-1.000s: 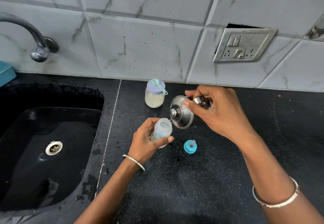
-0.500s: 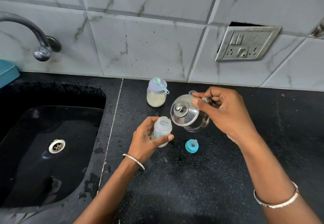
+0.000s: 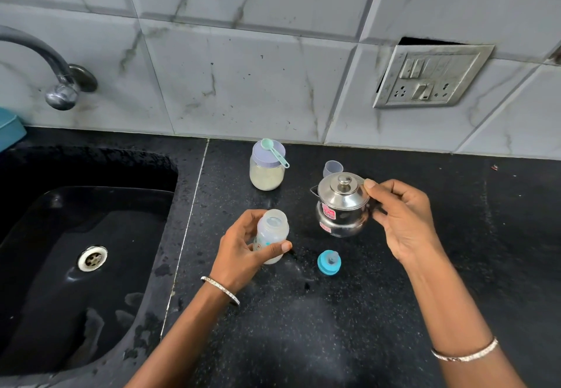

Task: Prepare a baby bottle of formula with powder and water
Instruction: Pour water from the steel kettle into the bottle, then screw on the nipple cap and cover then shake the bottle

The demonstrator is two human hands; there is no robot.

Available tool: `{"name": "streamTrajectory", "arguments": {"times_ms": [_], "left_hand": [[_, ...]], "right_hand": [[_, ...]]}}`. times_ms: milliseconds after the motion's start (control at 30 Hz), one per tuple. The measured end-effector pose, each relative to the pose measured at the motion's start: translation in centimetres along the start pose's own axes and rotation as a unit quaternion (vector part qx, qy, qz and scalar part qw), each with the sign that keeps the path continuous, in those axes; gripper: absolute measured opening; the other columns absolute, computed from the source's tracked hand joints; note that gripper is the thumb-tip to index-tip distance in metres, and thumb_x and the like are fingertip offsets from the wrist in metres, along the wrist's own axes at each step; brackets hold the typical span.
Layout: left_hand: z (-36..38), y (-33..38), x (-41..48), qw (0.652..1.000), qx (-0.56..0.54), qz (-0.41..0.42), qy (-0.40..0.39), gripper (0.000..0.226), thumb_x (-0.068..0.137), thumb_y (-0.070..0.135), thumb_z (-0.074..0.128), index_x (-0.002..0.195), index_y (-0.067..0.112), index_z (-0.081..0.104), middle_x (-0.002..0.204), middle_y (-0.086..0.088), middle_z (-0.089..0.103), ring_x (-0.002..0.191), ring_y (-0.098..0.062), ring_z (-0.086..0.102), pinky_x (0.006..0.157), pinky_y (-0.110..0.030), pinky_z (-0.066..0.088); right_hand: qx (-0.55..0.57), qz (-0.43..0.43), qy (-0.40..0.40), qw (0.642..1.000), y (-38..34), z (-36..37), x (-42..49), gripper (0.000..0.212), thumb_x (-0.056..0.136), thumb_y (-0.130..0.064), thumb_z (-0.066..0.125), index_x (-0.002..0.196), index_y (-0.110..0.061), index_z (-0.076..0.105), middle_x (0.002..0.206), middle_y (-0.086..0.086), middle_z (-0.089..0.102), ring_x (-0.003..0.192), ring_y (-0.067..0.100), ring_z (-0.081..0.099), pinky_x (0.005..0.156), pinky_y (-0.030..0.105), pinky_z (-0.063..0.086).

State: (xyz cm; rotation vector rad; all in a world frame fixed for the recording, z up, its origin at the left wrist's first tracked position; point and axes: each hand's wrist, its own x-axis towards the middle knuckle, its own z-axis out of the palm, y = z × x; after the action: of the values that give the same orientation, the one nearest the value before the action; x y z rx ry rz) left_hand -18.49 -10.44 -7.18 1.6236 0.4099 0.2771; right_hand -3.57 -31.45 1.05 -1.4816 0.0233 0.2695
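My left hand [image 3: 239, 251] grips an open, clear baby bottle [image 3: 271, 233] standing on the black counter [image 3: 303, 327]. My right hand [image 3: 403, 220] holds a small steel kettle [image 3: 341, 208] upright by its handle, thumb on the lid's rim, just right of the bottle. The bottle's blue collar with its teat [image 3: 329, 262] lies on the counter in front of the kettle. A jar of pale powder [image 3: 267, 166] with a lilac lid stands behind, a green scoop [image 3: 274, 151] lying across the lid.
A small clear cap [image 3: 333, 168] stands behind the kettle. A black sink [image 3: 85, 251] with a tap [image 3: 57, 84] fills the left side. A socket plate [image 3: 431, 75] is mounted on the tiled wall. A teal object [image 3: 9, 129] sits at the far left edge.
The kettle was tilted with its spout over the bottle; my right hand has swung it back upright and to the right. My left hand keeps its grip on the bottle.
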Motion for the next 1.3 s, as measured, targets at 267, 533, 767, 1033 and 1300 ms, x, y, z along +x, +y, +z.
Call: {"name": "streamTrajectory", "arguments": {"times_ms": [267, 533, 767, 1033, 1300], "left_hand": [[-1.4, 1.2, 2.0, 1.000, -0.005, 0.005, 0.025, 0.064, 0.057, 0.047, 0.089, 0.113, 0.027, 0.064, 0.109, 0.010, 0.074, 0.100, -0.006, 0.069, 0.074, -0.014, 0.053], [-1.8, 0.9, 3.3, 0.999, -0.014, -0.005, 0.036, 0.061, 0.062, 0.032, 0.092, 0.114, 0.020, 0.064, 0.109, 0.010, 0.073, 0.100, -0.005, 0.068, 0.076, -0.013, 0.053], [-1.7, 0.6, 4.1, 0.999, -0.004, -0.010, 0.037, 0.056, 0.065, 0.023, 0.088, 0.115, 0.019, 0.062, 0.110, 0.012, 0.072, 0.101, -0.005, 0.068, 0.077, -0.013, 0.053], [-1.4, 0.1, 4.4, 0.999, -0.015, -0.016, 0.038, 0.065, 0.058, 0.033, 0.089, 0.116, 0.017, 0.062, 0.109, 0.010, 0.073, 0.101, -0.005, 0.068, 0.079, -0.017, 0.055], [-1.2, -0.1, 4.0, 0.998, -0.028, -0.022, 0.049, 0.062, 0.062, 0.025, 0.096, 0.115, 0.018, 0.063, 0.108, 0.007, 0.074, 0.099, -0.005, 0.068, 0.077, -0.020, 0.055]], "right_hand": [[0.154, 0.030, 0.153, 0.976, 2.7, -2.4, 7.0, 0.039, 0.093, 0.001, 0.069, 0.059, -0.012, 0.056, 0.062, 0.001, 0.068, 0.074, 0.013, 0.067, 0.093, 0.044, 0.054], [0.111, -0.009, 0.227, 0.968, 5.3, -5.0, 14.8, 0.041, 0.092, -0.003, 0.073, 0.055, -0.016, 0.058, 0.069, 0.003, 0.062, 0.075, 0.012, 0.064, 0.099, 0.053, 0.055], [0.111, 0.007, 0.241, 0.964, 7.2, -5.7, 18.2, 0.044, 0.091, -0.004, 0.074, 0.052, -0.019, 0.059, 0.064, -0.003, 0.067, 0.071, 0.009, 0.065, 0.096, 0.047, 0.057], [0.087, -0.010, 0.242, 0.966, 8.8, -6.4, 18.9, 0.040, 0.093, -0.010, 0.073, 0.058, -0.016, 0.055, 0.057, -0.008, 0.060, 0.065, 0.009, 0.056, 0.083, 0.041, 0.052], [0.002, -0.009, 0.248, 0.969, 8.5, -6.1, 16.4, 0.039, 0.088, -0.049, 0.075, 0.115, -0.026, 0.059, 0.112, -0.002, 0.073, 0.108, 0.015, 0.067, 0.103, 0.042, 0.054]]}}
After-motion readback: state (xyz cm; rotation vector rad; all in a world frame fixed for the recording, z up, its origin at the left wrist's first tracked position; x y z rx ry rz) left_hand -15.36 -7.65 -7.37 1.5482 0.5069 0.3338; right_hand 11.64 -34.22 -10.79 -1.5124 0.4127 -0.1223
